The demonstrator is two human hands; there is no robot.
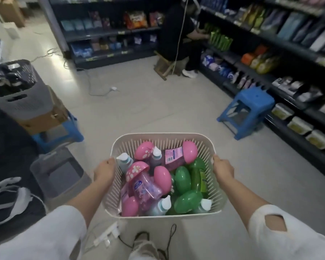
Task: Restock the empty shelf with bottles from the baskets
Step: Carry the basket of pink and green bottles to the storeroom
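Hands, left (104, 170) and right (223, 168), grip opposite rims of the bottle-filled basket (163, 136), forearms extended forward.

The left sleeve (51, 233) and right sleeve (296, 239) are white, the right with an oval cut-out (274, 223).

Blue stool (255, 99), seated person (174, 30), wooden stool (161, 65), cardboard box (43, 120)

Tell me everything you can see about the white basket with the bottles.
The basket is cream-white, plastic-looking and rectangular, with rounded corners, a smooth rim and slotted walls. It is held level, the left hand and right hand gripping its opposite side rims. It is filled with a jumble of bottles: pink, green and pale ones with white caps.
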